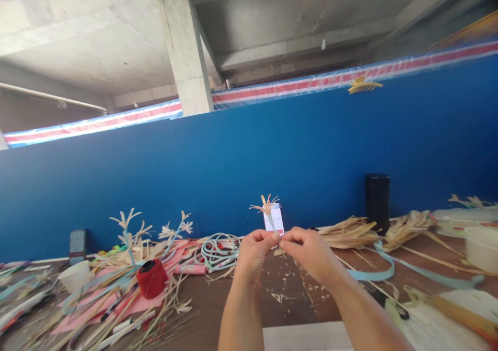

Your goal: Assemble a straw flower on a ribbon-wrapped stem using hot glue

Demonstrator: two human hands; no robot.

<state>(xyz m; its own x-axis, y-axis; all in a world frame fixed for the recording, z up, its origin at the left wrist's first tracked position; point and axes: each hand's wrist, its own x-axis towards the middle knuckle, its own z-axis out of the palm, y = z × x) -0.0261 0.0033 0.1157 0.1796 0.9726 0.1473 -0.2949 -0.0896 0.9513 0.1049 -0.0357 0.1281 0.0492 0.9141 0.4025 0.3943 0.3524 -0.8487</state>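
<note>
A handmade straw flower (268, 207) with narrow tan petals and a light blue stem stands upright above my hands. My left hand (257, 247) pinches its stem low down between thumb and fingers. Close against it, my right hand (307, 250) is closed in a pinch at the bottom of the same stem, its fingertips almost meeting the left ones. What lies right between the fingertips is too small to make out. Behind the flower, a phone with a white screen (277, 220) leans on the blue partition. Small straw scraps (286, 283) are scattered on the brown table below.
On the left lie a red thread spool (152, 279), a white cup (74, 277), finished straw flowers (126, 226), pink paper, pens and a light blue cord coil (220, 252). At right are dried husks (350, 231), a black cylinder (377, 203), blue ribbon (373, 275) and a white tub (482, 248).
</note>
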